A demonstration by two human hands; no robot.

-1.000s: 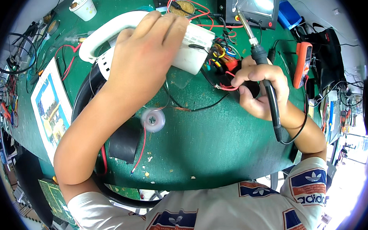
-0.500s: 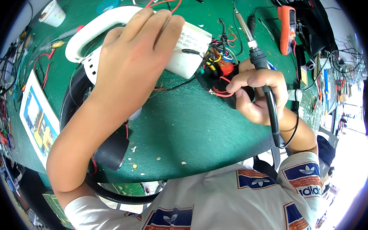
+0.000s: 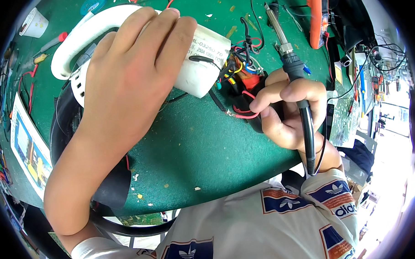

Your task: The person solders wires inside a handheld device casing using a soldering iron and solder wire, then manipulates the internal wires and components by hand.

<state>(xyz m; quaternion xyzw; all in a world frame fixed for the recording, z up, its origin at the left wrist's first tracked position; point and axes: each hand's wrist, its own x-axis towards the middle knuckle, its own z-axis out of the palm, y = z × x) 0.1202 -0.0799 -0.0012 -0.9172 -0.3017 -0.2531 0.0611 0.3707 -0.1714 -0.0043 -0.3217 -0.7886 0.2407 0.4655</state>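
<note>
My left hand (image 3: 132, 70) is wrapped over a white cylindrical housing (image 3: 201, 65), part of a white appliance with a looped handle (image 3: 71, 43) and a black body behind my wrist. My right hand (image 3: 291, 110) grips a soldering iron (image 3: 306, 128) across its fingers, tip pointing away from me, while thumb and forefinger are beside a red wire loop (image 3: 243, 114). A bundle of coloured wires (image 3: 237, 69) spills from the housing's right end around a red part (image 3: 251, 81). A dark piece lies partly hidden under my right fingers.
On the green table (image 3: 185, 157) are a printed sheet (image 3: 27, 151) at left, a paper cup (image 3: 33, 22), a blue spool (image 3: 93, 4), red leads, and an orange meter (image 3: 318, 20) at the back right. Cables and tools crowd both sides.
The whole view has shifted. My left hand and the white housing appear further left and slightly lower; my right hand still holds the iron, its grip much the same.
</note>
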